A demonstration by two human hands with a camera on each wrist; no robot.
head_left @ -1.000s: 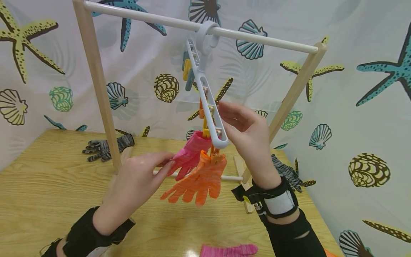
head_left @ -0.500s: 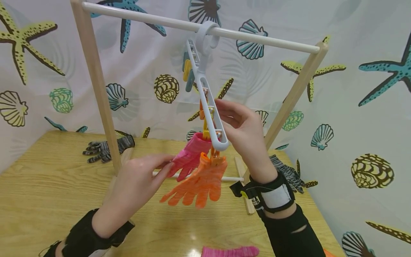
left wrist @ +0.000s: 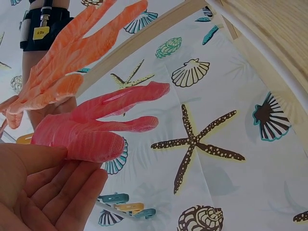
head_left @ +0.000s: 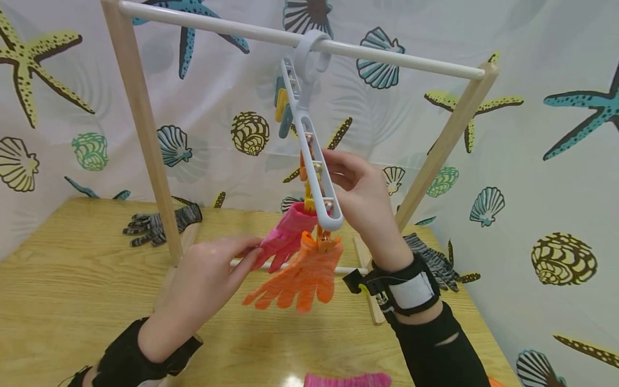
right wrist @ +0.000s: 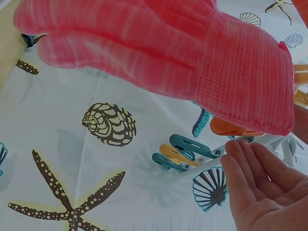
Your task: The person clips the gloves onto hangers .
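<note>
Left hand has thumb and fingers clamped on the pink glove, pinching its left side. Glove is under the near end of the white hanger, cuff up at a yellow clip; can't tell if the clip bites. Right hand is just right of the hanger, fingers bent behind it near the clips; fingertips partly hidden, can't tell whether it grips one. Orange glove hangs from an orange clip, near side of the pink one. Hanger hooks over the white bar of a wooden rack. Grey gloves on the table: one far left, one right. Another pink glove at the near edge of view.
</note>
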